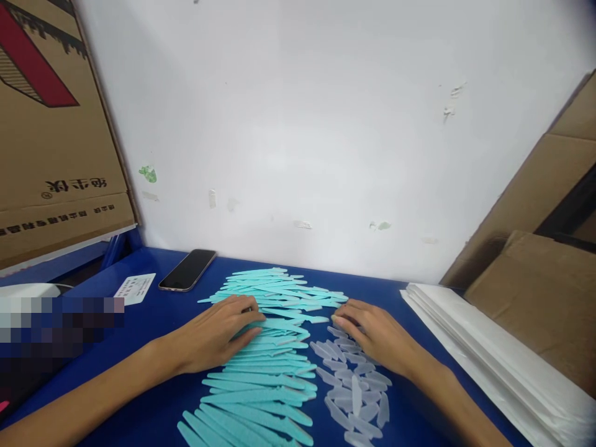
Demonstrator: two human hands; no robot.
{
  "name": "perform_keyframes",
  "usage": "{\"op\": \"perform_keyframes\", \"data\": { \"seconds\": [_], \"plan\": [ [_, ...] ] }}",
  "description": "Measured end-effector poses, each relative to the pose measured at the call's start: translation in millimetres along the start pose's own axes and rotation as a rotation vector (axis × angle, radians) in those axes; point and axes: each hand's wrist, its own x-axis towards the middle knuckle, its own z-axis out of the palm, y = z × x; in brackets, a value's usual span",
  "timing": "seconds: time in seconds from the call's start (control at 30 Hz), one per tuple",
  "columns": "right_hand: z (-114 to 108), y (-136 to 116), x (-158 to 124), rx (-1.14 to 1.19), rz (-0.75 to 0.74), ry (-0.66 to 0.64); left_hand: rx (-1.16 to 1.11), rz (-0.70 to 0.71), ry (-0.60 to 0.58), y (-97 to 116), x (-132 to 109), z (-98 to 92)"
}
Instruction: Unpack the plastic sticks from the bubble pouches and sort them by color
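Observation:
Many slim turquoise eyebrow razors (261,394) lie in a long, overlapping pile on the blue table, their handles mostly toward the left. My left hand (223,332) rests on the left side of the pile, thumb and index finger apart, the other fingertips partly hidden. Beside the pile on the right is a heap of small translucent plastic blade caps (356,394). My right hand (367,326) is over the far end of the caps, close to the razor tips. Its fingers are bent with the thumb close to them; whatever is between them is hidden.
On the blue table (162,329) a phone (187,270) and a printed card (135,288) lie at the back left. Folded white sheeting (493,360) runs along the right edge. Cardboard boxes (60,149) stand on both sides, and a white wall (298,136) closes off the back.

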Motion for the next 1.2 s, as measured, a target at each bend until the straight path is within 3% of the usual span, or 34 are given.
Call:
{"op": "perform_keyframes", "data": {
  "seconds": [0.13, 0.3, 0.47, 0.93, 1.2],
  "plan": [
    [4, -10, 2, -0.007, -0.064, 0.074, -0.005, -0.006, -0.014, 6, 1, -1.0],
    [11, -25, 5, 0.039, -0.119, 0.044, 0.027, 0.001, -0.002, 8, 2, -0.5],
    [15, -23, 7, 0.006, -0.127, 0.062, 0.059, 0.009, -0.002, 6, 1, 1.3],
    [30, -15, 18, -0.538, -0.312, 0.177, 0.061, 0.008, -0.015, 6, 4, 0.2],
    [24, -17, 17, -0.579, -0.318, 0.161, 0.063, 0.008, -0.029, 6, 2, 0.5]
  ]
}}
